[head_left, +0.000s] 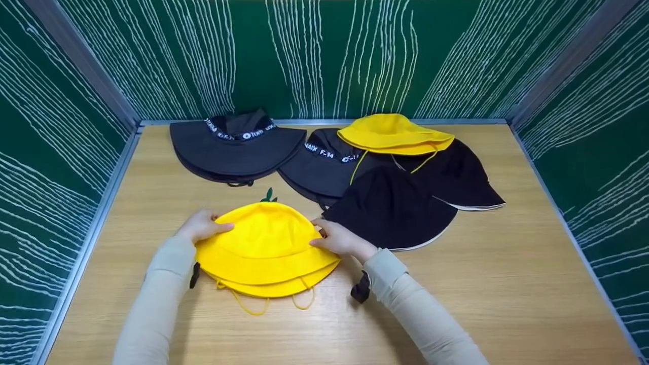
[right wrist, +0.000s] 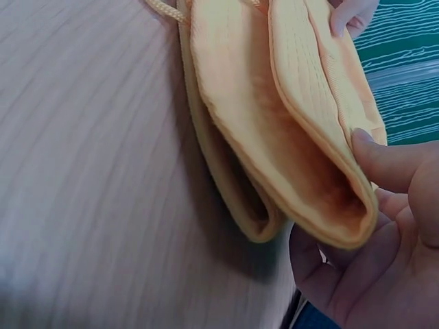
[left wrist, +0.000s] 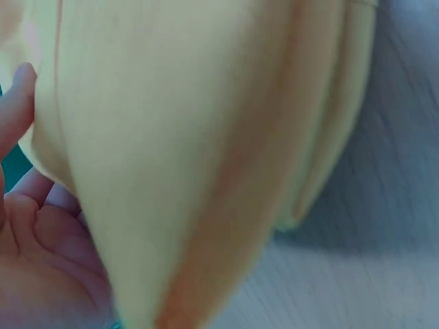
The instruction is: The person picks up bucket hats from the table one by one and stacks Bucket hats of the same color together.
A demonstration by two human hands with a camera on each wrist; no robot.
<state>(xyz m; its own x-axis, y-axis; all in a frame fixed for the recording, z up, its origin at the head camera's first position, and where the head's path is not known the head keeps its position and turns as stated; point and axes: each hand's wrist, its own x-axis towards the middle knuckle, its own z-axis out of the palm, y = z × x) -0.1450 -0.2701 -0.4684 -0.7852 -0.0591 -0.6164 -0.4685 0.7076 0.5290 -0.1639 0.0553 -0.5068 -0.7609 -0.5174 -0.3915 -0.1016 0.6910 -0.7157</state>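
Presently grasping stacked yellow hats (head_left: 268, 228) near front of worktop (head_left: 507, 284), a bit L of ctr. Gripping one side of crown w/ L hand (head_left: 208, 226), opp. side w/ R hand (head_left: 337, 237); can see both thumbs on near face, but lose most other fingers (right wrist: 309, 264) behind cloth. Looks like two, judging by brims; can't confirm count w/ insides mostly hidden. Can't tell if resting on worktop or held just above. Can make out yellow cords (head_left: 256, 314) below brims, plus green leaf shape (head_left: 269, 195) poking up behind crown, base out of sight.

Farther back, see gray hat (head_left: 228, 152) w/ white lettering on band, too small to read fully; next to it, 2nd gray hat (head_left: 314, 177), partly covered by black hats (head_left: 390, 213) and another yellow hat (head_left: 395, 132). Near R cuff (head_left: 385, 268), spot small black obj. (head_left: 360, 288), can't ID.

From L wrist cam, get mostly blurred yellow cloth, w/ hand cut off at edge. From R wrist cam, get brim edges clearly, but L hand only as sliver up top.
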